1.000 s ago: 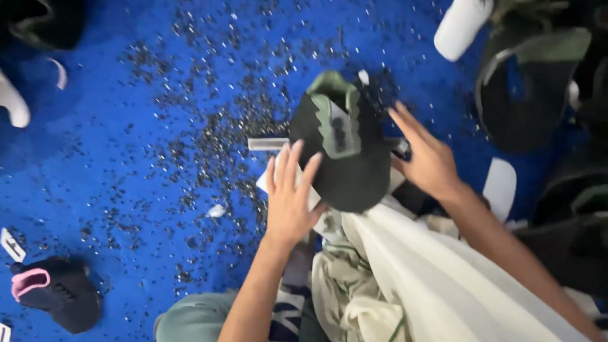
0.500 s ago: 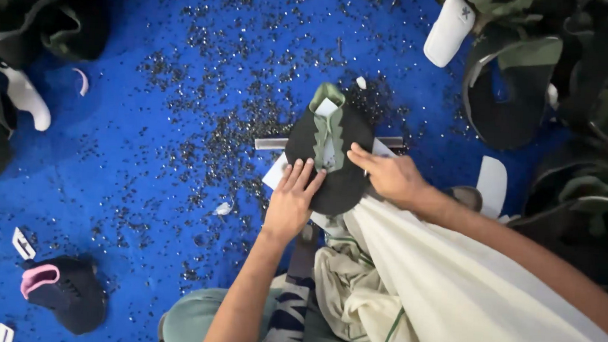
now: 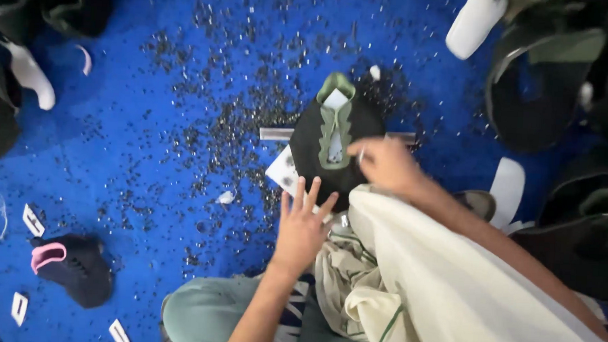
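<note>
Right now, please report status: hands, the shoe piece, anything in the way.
Left hand open, at the shoe upper's near edge. Right hand on its right side, grip unclear. Upper flat on blue floor, black scraps all around.

arms bare | trousers (image 3: 203,315) pale green | cream cloth (image 3: 463,304) over R arm, maybe sleeve

Bright, even overhead light, soft shadows, saturated blue; motion blur smears the right hand (image 3: 386,163) and frame edges.

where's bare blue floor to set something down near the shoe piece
Bare blue floor opens left of the black and green shoe upper, toward the pink-lined piece. Dark scraps litter the centre; the pile of uppers crowds the right.
</note>
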